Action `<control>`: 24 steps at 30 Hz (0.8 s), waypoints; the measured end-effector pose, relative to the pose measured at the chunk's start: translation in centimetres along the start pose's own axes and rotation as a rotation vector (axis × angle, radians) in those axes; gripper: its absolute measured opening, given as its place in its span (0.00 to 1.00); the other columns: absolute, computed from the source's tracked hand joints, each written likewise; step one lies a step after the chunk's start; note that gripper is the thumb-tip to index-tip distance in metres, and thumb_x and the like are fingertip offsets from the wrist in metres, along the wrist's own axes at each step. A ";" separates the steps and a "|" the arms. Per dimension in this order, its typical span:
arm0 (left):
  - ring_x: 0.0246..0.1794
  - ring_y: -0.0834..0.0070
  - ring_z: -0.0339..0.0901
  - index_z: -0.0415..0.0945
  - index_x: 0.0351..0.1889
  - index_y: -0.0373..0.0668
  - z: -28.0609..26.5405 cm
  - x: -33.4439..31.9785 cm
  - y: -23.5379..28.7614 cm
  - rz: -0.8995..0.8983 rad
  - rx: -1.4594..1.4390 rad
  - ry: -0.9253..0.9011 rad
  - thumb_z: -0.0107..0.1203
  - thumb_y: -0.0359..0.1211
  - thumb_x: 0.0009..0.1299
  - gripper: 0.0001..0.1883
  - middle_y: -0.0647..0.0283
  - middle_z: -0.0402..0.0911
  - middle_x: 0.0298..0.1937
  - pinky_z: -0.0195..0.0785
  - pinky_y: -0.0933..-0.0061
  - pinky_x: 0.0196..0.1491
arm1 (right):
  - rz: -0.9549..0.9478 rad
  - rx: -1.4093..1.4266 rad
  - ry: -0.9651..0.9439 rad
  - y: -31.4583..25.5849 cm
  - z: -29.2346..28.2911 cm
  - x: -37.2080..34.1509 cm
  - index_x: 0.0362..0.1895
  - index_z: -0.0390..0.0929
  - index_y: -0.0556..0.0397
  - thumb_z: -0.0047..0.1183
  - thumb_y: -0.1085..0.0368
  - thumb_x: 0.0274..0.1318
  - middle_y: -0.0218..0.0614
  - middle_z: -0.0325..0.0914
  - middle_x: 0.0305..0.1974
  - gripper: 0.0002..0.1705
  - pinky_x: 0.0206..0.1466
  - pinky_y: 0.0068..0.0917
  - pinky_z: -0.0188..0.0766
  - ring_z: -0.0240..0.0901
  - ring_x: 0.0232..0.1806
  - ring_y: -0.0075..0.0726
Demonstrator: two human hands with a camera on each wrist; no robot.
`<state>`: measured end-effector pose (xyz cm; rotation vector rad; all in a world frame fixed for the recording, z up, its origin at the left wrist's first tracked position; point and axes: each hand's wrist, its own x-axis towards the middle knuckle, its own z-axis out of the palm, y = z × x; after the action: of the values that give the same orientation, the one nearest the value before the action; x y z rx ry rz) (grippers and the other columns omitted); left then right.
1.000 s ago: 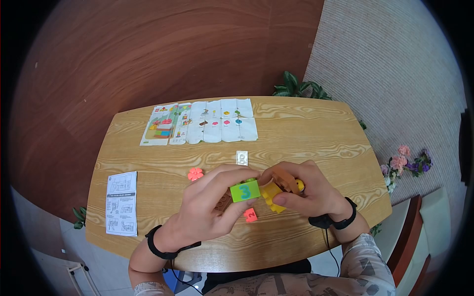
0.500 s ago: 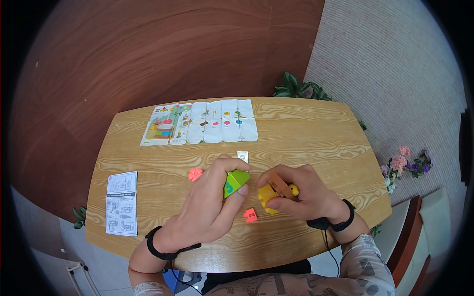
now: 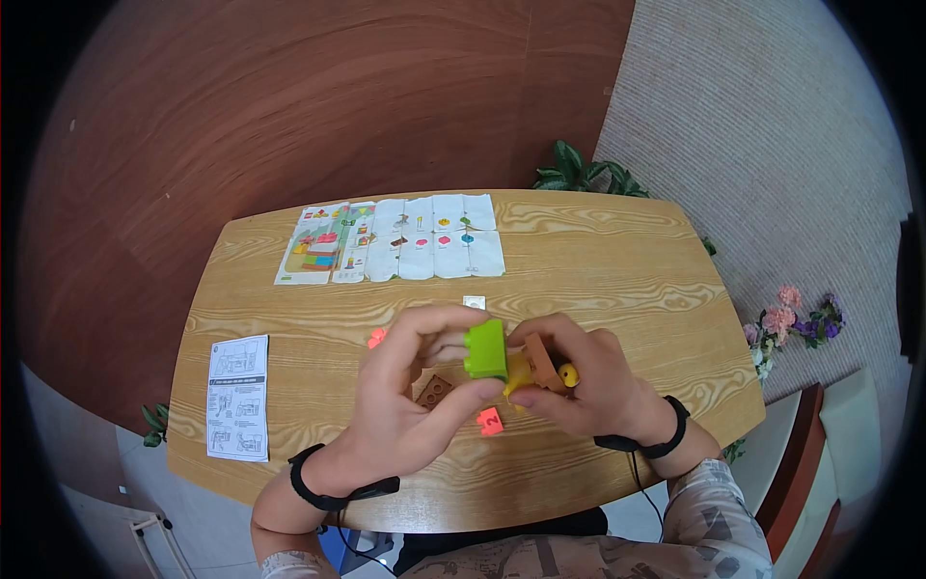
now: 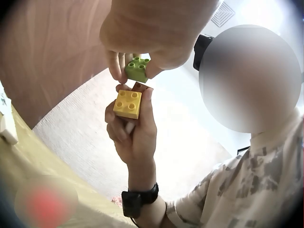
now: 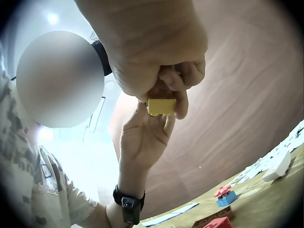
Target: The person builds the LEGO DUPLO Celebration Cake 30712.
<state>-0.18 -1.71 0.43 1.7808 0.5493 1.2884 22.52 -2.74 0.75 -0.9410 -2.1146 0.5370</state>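
Note:
Thumb and fingertips of my left hand (image 3: 386, 386) pinch a lime-green brick (image 3: 485, 351), turned so its studs point left in the head view. My right hand (image 3: 608, 386) grips a yellow brick (image 3: 518, 372) joined with a brown piece (image 3: 543, 362); a small yellow rounded piece (image 3: 567, 374) shows beside the palm. The green brick is right at the yellow one in the head view. In the left wrist view the yellow brick (image 4: 128, 103) shows its studs, and the green brick (image 4: 136, 71) is just above. Fingers partly hide the brown piece.
On the table lie a red brick marked 2 (image 3: 491, 421), a brown brick (image 3: 434, 391) and a white piece (image 3: 474, 302). A pink flower (image 5: 222, 191) sits on a blue brick (image 5: 226, 199). Unfolded picture instructions (image 3: 434, 261) lie at the back, a printed sheet (image 3: 237, 396) at the left.
The green brick first tilted away to the left, then came back right beside the yellow brick, its 3 turned out of sight. The brown brick on the table has come into view.

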 end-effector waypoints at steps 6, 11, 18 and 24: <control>0.57 0.70 0.80 0.70 0.61 0.33 0.2 -0.2 -0.4 -0.072 -0.076 -0.034 0.69 0.23 0.66 0.27 0.55 0.80 0.57 0.76 0.69 0.59 | -0.083 -0.027 0.057 0.3 0.4 -0.2 0.60 0.65 0.55 0.74 0.58 0.53 0.42 0.86 0.34 0.37 0.35 0.29 0.82 0.89 0.37 0.44; 0.57 0.71 0.81 0.69 0.62 0.32 0.3 0.0 -0.6 -0.118 -0.200 -0.051 0.66 0.20 0.68 0.25 0.55 0.80 0.56 0.77 0.68 0.60 | -0.116 -0.030 0.097 0.6 0.5 -0.2 0.61 0.65 0.56 0.75 0.58 0.52 0.42 0.86 0.34 0.39 0.34 0.29 0.81 0.88 0.37 0.43; 0.58 0.71 0.80 0.69 0.64 0.33 0.4 0.3 -0.3 -0.238 -0.297 -0.077 0.63 0.21 0.71 0.24 0.57 0.80 0.55 0.77 0.67 0.61 | -0.081 -0.018 0.104 0.2 0.4 -0.1 0.63 0.65 0.55 0.73 0.61 0.53 0.41 0.85 0.32 0.38 0.29 0.27 0.77 0.87 0.31 0.40; 0.56 0.71 0.82 0.67 0.68 0.34 0.4 0.5 0.2 -0.193 -0.049 -0.109 0.64 0.22 0.70 0.29 0.53 0.81 0.54 0.78 0.70 0.56 | -0.052 0.003 0.093 0.1 0.2 0.0 0.67 0.64 0.52 0.70 0.66 0.55 0.37 0.82 0.29 0.39 0.27 0.26 0.73 0.83 0.25 0.36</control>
<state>0.33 -1.63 0.81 1.7020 0.6072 1.0583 22.45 -2.68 0.59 -0.8894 -2.0482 0.4612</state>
